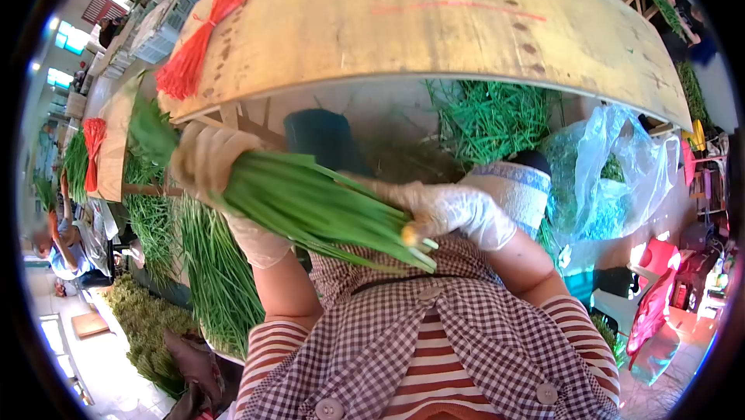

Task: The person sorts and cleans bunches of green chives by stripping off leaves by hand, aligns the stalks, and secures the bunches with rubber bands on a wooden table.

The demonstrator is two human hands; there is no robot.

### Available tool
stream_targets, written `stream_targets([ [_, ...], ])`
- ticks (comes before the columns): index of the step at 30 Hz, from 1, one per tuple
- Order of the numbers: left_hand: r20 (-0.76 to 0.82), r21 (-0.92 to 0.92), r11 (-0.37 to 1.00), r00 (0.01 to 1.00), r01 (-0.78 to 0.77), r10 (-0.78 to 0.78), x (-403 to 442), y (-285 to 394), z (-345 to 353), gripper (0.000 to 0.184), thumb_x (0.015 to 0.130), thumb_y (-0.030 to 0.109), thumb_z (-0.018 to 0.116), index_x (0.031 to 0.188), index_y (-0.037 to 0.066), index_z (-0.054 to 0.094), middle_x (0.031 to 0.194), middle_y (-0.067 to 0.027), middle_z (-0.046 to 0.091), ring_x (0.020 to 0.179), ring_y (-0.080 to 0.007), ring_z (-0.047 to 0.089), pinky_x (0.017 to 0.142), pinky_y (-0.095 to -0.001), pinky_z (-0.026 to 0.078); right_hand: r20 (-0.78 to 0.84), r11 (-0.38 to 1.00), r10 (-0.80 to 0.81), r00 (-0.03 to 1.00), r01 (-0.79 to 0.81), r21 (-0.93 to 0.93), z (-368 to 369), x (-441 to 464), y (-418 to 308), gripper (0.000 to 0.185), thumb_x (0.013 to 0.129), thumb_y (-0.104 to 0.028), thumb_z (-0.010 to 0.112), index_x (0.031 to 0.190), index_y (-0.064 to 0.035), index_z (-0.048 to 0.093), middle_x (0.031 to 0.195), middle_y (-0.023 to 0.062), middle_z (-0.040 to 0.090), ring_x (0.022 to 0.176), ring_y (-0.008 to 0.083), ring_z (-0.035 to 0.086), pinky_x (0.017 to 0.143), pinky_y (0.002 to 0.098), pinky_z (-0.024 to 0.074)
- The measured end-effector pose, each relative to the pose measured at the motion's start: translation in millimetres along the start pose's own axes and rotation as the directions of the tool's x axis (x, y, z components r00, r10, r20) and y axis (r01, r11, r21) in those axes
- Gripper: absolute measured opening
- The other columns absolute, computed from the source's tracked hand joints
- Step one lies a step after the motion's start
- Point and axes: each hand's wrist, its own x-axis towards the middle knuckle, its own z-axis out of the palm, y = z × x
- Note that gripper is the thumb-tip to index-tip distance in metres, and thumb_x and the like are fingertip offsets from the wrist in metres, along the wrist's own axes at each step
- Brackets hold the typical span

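Note:
A thick bunch of long flat green leaves, which look like garlic chives (303, 195), lies slantwise in front of my chest. Round its leafy part, at the upper left, wraps my left hand (208, 157) in a pale glove, slightly blurred. Leaf tips stick out beyond that hand. My right hand (454, 214), also in a thin whitish glove, closes on the pale stalk ends at the lower right; its thumb shows on top and the other fingers are partly hidden. The bunch is held just short of the wooden table's (349, 39) near edge.
Red ties (203, 43) lie bundled on the table's left end, and one loose red strand (458, 5) stretches farther back. More long greens (217, 265) are piled at my left. Under the table are cut greens (497, 117); a clear plastic bag (613, 171) stands right. Another person (70, 249) is far left.

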Motion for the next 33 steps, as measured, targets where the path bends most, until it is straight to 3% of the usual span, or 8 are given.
stream_targets([
  [4,-0.245,0.532,0.83,0.907,-0.17,0.343,42,-27,8,0.016,0.089,0.011,0.061,0.079,0.007,0.049,0.064,0.0035,0.039,0.054,-0.0083,0.04,0.058,-0.0213,0.042,-0.103,0.813,-0.004,0.995,0.064,0.578,22,14,-9,0.112,0.068,-0.041,0.085,0.151,-0.0083,0.017,0.138,0.0125,0.047,0.121,0.0248,0.052,0.102,0.0373,0.041],
  [6,-0.33,0.403,0.915,0.936,0.024,0.121,87,-2,-16,0.018,0.09,0.012,0.062,0.08,0.008,0.047,0.065,0.0033,0.035,0.054,-0.0095,0.036,0.056,-0.0235,0.041,-0.207,0.829,0.041,0.977,0.082,0.553,23,29,-30,0.07,0.077,-0.018,0.079,0.137,-0.0034,0.045,0.12,0.0111,0.062,0.103,0.0203,0.062,0.087,0.0336,0.0521],
  [9,-0.441,0.852,0.47,0.8,0.231,0.406,141,-27,-3,0.022,0.092,0.031,0.06,0.086,0.01,0.054,0.07,0.0002,0.055,0.059,-0.0158,0.056,0.063,-0.0296,0.049,-0.348,0.726,0.206,0.915,0.095,0.681,5,54,-80,0.048,0.083,-0.011,0.073,0.126,-0.0009,0.054,0.113,0.0125,0.066,0.087,0.0206,0.067,0.074,0.0317,0.0577],
  [11,-0.524,0.758,0.548,0.831,0.353,0.189,168,14,-43,0.031,0.089,0.034,0.062,0.104,0.007,0.061,0.091,-0.0057,0.064,0.083,-0.0194,0.063,0.077,-0.0321,0.049,-0.435,0.778,0.232,0.87,0.103,0.62,-20,76,-93,0.039,0.086,-0.01,0.068,0.12,0.0051,0.055,0.109,0.014,0.067,0.083,0.0221,0.069,0.072,0.0318,0.0607],
  [17,-0.544,0.839,0.313,0.697,0.445,0.468,34,13,-69,0.06,0.09,0.035,0.058,0.137,0.001,0.042,0.13,-0.0141,0.052,0.117,-0.0267,0.049,0.099,-0.0403,0.038,-0.389,0.709,0.407,0.826,-0.017,0.705,-69,83,-52,0.048,0.088,-0.025,0.068,0.126,0.0,0.052,0.111,0.0152,0.066,0.093,0.0284,0.067,0.079,0.048,0.0574],
  [25,-0.681,0.731,0.175,0.683,0.66,0.266,-12,-31,-73,0.048,0.081,0.017,0.074,0.122,0.0,0.055,0.108,-0.0095,0.066,0.097,-0.0191,0.062,0.089,-0.036,0.047,-0.822,0.918,0.382,0.424,-0.278,0.283,-45,65,-37,0.044,0.085,-0.021,0.072,0.122,-0.0011,0.057,0.108,0.0089,0.065,0.1,0.0191,0.061,0.082,0.0357,0.0523],
  [30,-0.74,0.615,0.518,0.662,0.594,0.12,-16,-16,-85,0.027,0.081,-0.005,0.061,0.108,-0.004,0.06,0.097,-0.0147,0.068,0.076,-0.0232,0.069,0.068,-0.035,0.059,-0.869,0.917,0.128,0.478,-0.391,-0.08,-51,62,-55,0.047,0.086,-0.013,0.068,0.125,0.008,0.051,0.112,0.0132,0.065,0.1,0.0176,0.059,0.089,0.0282,0.0454],
  [33,-0.789,0.482,0.664,0.613,0.572,0.045,-13,-11,-65,0.025,0.082,-0.005,0.059,0.107,-0.003,0.06,0.097,-0.0143,0.067,0.076,-0.0242,0.069,0.068,-0.0363,0.06,-0.882,0.507,-0.255,0.397,-0.722,-0.471,-58,63,-58,0.044,0.086,-0.02,0.067,0.124,-0.0023,0.055,0.103,0.0221,0.067,0.093,0.0285,0.068,0.081,0.0354,0.0532],
])
